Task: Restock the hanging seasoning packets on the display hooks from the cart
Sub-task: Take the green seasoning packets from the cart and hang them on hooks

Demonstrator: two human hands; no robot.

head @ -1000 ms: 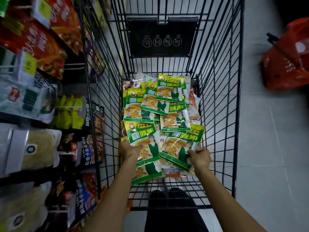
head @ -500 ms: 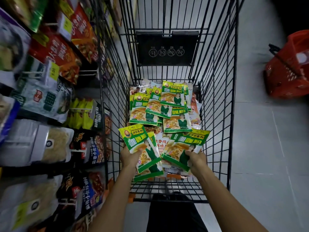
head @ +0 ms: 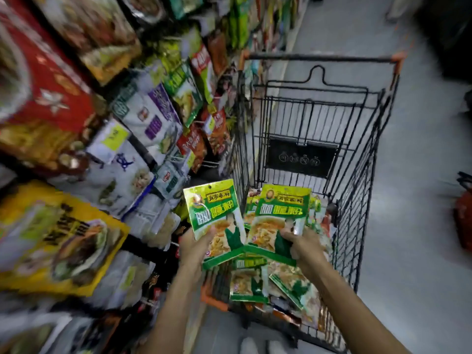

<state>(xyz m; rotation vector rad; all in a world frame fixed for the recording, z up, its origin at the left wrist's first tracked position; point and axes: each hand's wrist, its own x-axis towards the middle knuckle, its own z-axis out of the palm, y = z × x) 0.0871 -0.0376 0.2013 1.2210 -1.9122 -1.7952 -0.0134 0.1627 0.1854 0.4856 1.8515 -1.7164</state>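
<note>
Your left hand (head: 194, 247) pinches one green packet (head: 213, 210) by its lower edge; your right hand (head: 304, 245) grips a second packet (head: 279, 215) likewise, both above the cart (head: 357, 200). Keep the hang-holes, well above your fingertips, facing the display rack (head: 163, 116) left of your left fingers. Lift clear of the cart's wire rim first.

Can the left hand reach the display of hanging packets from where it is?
Probably yes. The left hand, gripping a green packet, is right beside the display, and nothing stands between them. The cart is on its other side. The hooks themselves are too blurred to pick out.
</note>
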